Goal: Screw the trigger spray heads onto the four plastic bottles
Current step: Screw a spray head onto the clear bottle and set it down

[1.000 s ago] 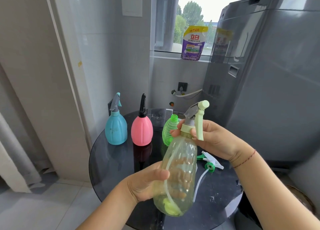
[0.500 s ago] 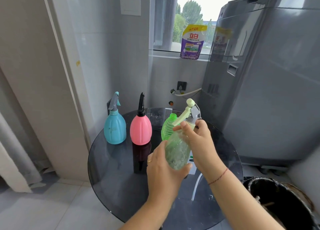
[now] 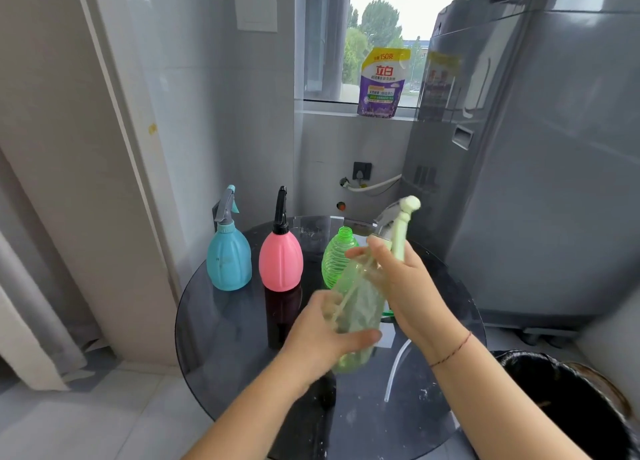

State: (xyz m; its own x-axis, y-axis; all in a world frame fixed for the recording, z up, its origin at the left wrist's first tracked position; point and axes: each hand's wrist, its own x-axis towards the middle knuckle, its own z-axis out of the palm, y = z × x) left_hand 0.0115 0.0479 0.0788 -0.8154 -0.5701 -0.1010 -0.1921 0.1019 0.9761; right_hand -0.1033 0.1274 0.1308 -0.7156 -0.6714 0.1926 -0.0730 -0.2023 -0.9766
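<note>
My left hand (image 3: pixel 322 335) grips the lower body of a pale clear-green bottle (image 3: pixel 360 307), held tilted above the round table. My right hand (image 3: pixel 401 279) wraps the bottle's neck, fingers at the collar of its pale green and grey trigger head (image 3: pixel 398 220). On the table stand a blue bottle (image 3: pixel 228 258) with a grey-blue trigger head, a pink bottle (image 3: pixel 281 260) with a black trigger head, and a bright green bottle (image 3: pixel 337 255) with an open neck. A loose trigger head's clear tube (image 3: pixel 396 369) lies on the glass, the head itself mostly hidden behind my right hand.
The dark round glass table (image 3: pixel 228 335) stands in a corner between a grey wall and a tall grey washing machine (image 3: pixel 540 168). A purple detergent pouch (image 3: pixel 382 82) sits on the window ledge. A black bin (image 3: pixel 568 404) is at the lower right.
The pale bottle went from close and low in front of me to further out over the table. My left hand shifted its grip on the body, and the trigger head turned under my right hand.
</note>
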